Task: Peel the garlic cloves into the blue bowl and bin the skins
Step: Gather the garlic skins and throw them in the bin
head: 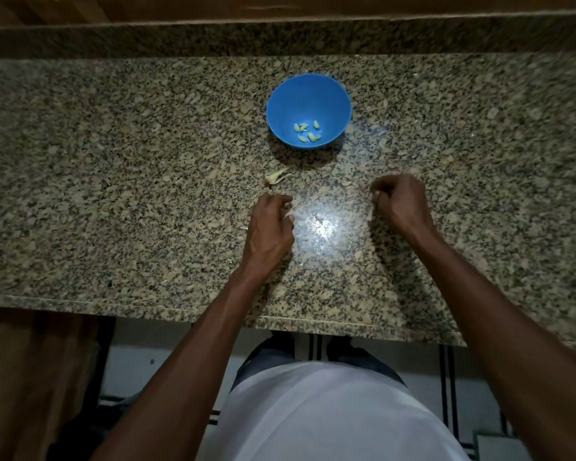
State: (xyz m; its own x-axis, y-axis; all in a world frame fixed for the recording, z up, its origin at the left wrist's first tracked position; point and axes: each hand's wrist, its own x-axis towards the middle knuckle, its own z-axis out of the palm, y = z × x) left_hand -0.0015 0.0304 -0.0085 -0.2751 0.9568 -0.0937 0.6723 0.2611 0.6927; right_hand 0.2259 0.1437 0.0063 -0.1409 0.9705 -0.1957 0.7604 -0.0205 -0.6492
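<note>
Curling over counter, both hands' contents unclear

cloves in bowl — skins before it, on counter

Glossy speckled granite counter, smooth blue plastic bowl, papery garlic skins, white cloth shirt

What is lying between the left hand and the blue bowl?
In the head view, a pale scrap of garlic skin lies on the granite counter between the left hand and the blue bowl.
</note>
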